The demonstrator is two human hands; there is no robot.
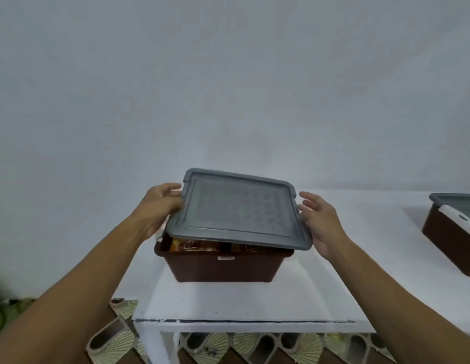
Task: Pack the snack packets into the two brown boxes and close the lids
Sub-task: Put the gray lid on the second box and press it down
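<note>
— How best to seat the lid (239, 214)?
— Square it over the box (223, 266), then lower it flat; it hangs skewed above, packets (192, 245) showing in the front gap.
— Hands?
— Left hand (160, 203) curls round the lid's left edge; right hand (320, 222) spreads its fingers beside the right edge.

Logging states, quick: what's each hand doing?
Left hand: holds the grey lid by its left edge.
Right hand: open, beside the lid's right edge.
</note>
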